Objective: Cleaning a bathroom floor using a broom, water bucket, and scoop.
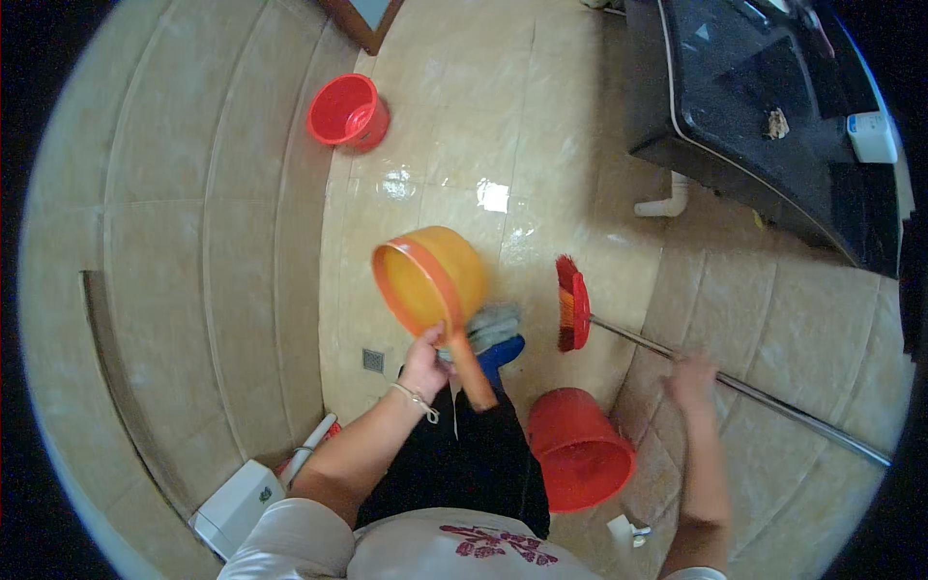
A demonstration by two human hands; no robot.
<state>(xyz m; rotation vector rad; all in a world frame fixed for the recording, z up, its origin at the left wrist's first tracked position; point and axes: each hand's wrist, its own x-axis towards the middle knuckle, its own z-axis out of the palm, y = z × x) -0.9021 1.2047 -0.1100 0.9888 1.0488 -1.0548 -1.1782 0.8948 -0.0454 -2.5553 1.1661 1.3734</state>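
Note:
My left hand (425, 364) is closed around the handle of a yellow water dipper (460, 263) with an orange rim. The dipper is tilted, its opening turned toward the left, and I see no water in it. Behind the dipper, low by my legs, are a grey fuzzy thing (495, 324) and a blue shoe-like thing (503, 356). At the right, my blurred right hand (692, 380) overlaps the metal pole of a red broom (581, 307); whether the fingers grip it does not show. The broom's orange and red bristles face left near the floor.
A red bucket (580, 411) stands right of my legs, a smaller red bucket (373, 135) by the left wall. A black counter (720, 97) juts in at upper right, over a white drainpipe (667, 205). The tiled floor (570, 116) looks wet, with a drain (373, 361).

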